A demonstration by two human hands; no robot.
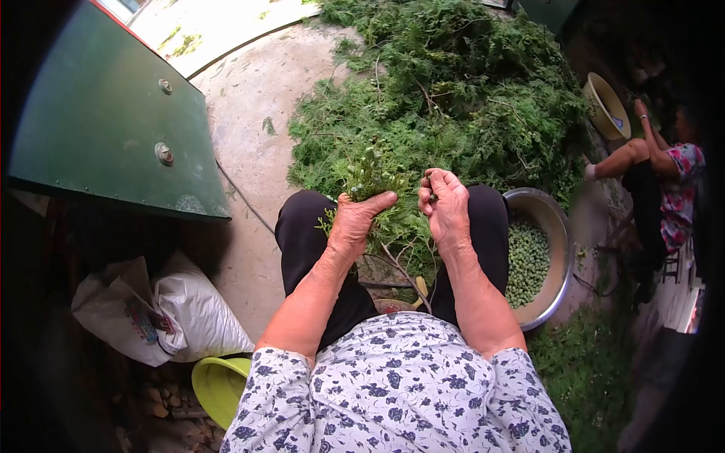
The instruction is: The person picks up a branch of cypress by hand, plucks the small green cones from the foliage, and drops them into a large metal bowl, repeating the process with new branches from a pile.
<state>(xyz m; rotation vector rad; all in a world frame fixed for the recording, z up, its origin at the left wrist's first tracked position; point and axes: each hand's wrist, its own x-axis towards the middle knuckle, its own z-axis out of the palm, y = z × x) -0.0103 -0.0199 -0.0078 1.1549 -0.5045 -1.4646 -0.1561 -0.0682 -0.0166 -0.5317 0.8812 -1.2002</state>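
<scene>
My left hand [353,225] is closed around a leafy evergreen sprig [370,175] that carries small pale green cones. Just to its right, my right hand [447,202] is raised with the fingers curled in a pinch. Small dark green bits, which look like cones, show between those fingers. Beside my right knee stands a metal basin [560,291] holding many small green cones [526,260]. A bare woody branch [404,272] lies between my legs, below the hands.
A large heap of evergreen branches [453,83] spreads ahead. At left stand a green metal door [113,113], white sacks [192,309] and a yellow-green basin [219,389]. At far right another person [668,170] sits near a tan basin [604,106].
</scene>
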